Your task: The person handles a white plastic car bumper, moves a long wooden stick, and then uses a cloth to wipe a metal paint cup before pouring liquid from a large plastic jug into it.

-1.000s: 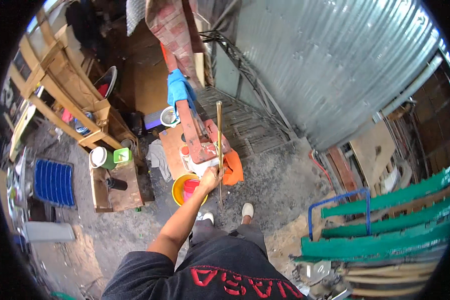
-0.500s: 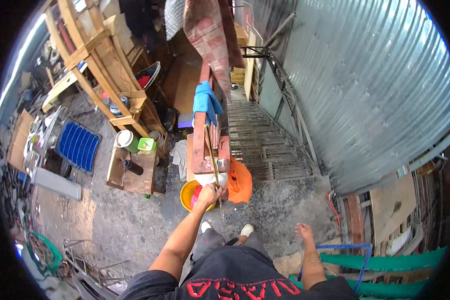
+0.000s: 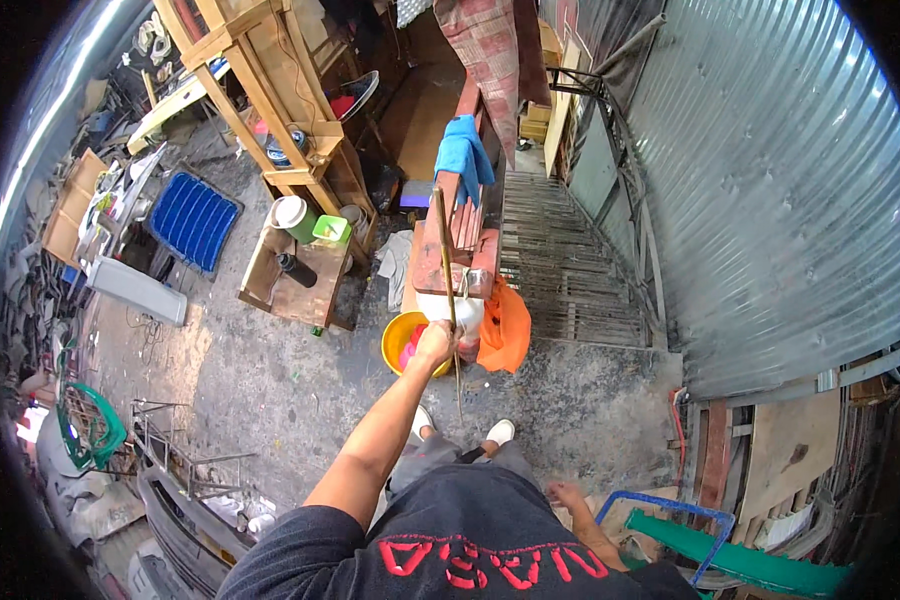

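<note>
At far left a green hoop-shaped piece (image 3: 90, 425) lies on the floor, and above it a grey panel (image 3: 135, 290) sits just beside a ribbed blue rack (image 3: 195, 222). Next comes a low wooden worktop (image 3: 322, 292) carrying a green jug (image 3: 302, 227) with a white lid, a dark bottle (image 3: 296, 270) and a light green tub (image 3: 331, 229); a wooden frame (image 3: 265, 90) rises behind. A grey cloth (image 3: 397, 265) lies between the worktop and a red beam (image 3: 432, 272). A yellow basin (image 3: 391, 345) with something pink in it stands on the floor, close to the left hand (image 3: 436, 343), whose fingers are wrapped round a thin stick (image 3: 445, 240). The stick stands nearly upright in view, its upper part in front of the beam, its lower tip near the white shoes (image 3: 500, 431). A blue cloth (image 3: 462, 155) drapes over the beam; an orange cloth (image 3: 507, 330) hangs by its near end. Further right, the right hand (image 3: 570, 497) is near a blue frame (image 3: 710, 510); whether its fingers are spread or curled, I cannot tell. Corrugated metal (image 3: 770, 200) fills the upper right.
</note>
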A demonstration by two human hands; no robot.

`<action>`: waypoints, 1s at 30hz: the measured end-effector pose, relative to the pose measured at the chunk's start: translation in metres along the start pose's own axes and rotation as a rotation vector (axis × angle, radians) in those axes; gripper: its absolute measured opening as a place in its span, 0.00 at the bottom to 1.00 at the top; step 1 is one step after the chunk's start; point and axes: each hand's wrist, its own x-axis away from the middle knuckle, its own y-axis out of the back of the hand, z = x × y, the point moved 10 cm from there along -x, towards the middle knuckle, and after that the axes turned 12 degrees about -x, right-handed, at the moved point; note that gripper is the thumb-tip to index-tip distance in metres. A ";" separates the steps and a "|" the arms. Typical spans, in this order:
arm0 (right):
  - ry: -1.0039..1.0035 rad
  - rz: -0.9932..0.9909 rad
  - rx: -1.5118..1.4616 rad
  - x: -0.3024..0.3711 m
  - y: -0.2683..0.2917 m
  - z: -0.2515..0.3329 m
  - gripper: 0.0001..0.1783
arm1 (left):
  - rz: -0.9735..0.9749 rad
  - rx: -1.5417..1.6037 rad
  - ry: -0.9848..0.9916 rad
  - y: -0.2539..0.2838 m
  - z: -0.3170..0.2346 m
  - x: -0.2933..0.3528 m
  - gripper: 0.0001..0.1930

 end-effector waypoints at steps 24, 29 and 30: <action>0.090 -0.125 0.022 -0.029 0.027 0.092 0.18 | 0.217 0.237 0.464 -0.001 0.228 0.227 0.18; 0.093 -0.096 0.329 -0.027 -0.058 0.131 0.19 | 0.183 0.336 0.726 -0.019 0.358 0.393 0.19; 0.103 -0.089 0.345 -0.030 -0.076 0.137 0.19 | 0.174 0.384 0.788 -0.032 0.386 0.426 0.19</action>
